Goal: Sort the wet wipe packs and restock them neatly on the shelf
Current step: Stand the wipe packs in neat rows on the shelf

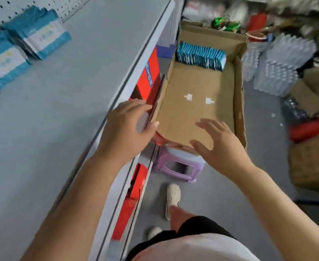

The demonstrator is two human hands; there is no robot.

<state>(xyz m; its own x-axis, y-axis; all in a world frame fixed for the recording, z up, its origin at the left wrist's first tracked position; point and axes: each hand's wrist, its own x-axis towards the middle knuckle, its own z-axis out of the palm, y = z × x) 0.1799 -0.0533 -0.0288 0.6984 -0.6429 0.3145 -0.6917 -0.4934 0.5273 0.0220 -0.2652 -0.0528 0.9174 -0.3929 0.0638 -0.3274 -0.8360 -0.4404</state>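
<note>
Curls left hand point(128, 125) at box point(238, 87) corner, grip unclear through blur, spreads right hand point(220, 146) open, shelf point(70, 91) packs point(4, 66) cut off left.

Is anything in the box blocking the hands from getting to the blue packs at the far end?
Nothing visible does. The blue wipe packs stand at the far end of the open cardboard box. The left hand and right hand are at the near end, and only bare box floor lies between.
</note>
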